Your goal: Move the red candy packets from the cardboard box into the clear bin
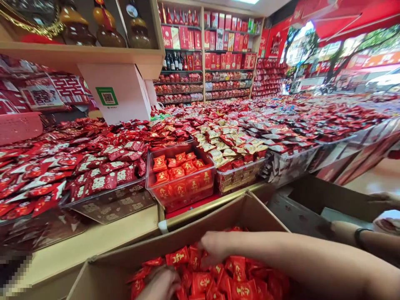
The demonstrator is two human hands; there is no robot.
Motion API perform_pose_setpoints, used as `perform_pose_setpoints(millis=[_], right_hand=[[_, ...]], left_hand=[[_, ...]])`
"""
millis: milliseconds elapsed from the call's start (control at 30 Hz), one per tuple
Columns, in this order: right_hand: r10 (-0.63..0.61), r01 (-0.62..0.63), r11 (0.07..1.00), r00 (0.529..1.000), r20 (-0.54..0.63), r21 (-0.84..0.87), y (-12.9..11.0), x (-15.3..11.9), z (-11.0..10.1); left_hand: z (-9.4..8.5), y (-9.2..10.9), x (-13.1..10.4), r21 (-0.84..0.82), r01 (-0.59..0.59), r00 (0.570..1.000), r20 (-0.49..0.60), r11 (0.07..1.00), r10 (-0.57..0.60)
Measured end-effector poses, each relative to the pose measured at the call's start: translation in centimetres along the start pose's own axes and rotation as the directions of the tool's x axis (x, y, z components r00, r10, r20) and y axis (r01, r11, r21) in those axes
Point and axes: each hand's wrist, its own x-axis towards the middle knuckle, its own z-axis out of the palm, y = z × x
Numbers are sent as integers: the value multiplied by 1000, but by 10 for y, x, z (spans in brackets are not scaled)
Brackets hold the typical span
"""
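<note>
An open cardboard box (237, 212) in front of me is filled with small red candy packets (237, 279) printed in gold. My right hand (215, 248) reaches in from the right, its fingers curled down around some of the packets at the top of the pile. My left hand (161, 285) is low at the bottom edge, blurred, resting among the packets on the box's left side. Whether it grips anything does not show.
Behind the box a counter holds a clear bin (181, 183) of the same red packets, among several bins of other wrapped sweets. Shelves (215, 54) of red boxes line the back. Another person's arm with a dark wristband (359, 237) is over a second box at the right.
</note>
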Motion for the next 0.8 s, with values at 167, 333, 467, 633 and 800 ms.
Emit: perform_pose_setpoints(millis=[167, 333, 467, 633, 800], right_hand=[[33, 1, 897, 997, -69, 441, 0, -4, -6], [8, 101, 483, 993, -120, 870, -9, -2, -7], [-20, 137, 297, 990, -137, 945, -15, 0, -3], [27, 54, 130, 998, -58, 990, -23, 3, 2], [101, 97, 59, 989, -103, 993, -30, 0, -4]], left_hand=[[-10, 6, 10, -134, -4, 994, -106, 991, -10], [-10, 28, -1, -346, -12, 982, -182, 938, -55], [-8, 34, -8, -443, -64, 982, -187, 894, -23], [-9, 33, -9, -551, -79, 981, -189, 831, -32], [-10, 39, -14, -745, -58, 987, -144, 665, -75]])
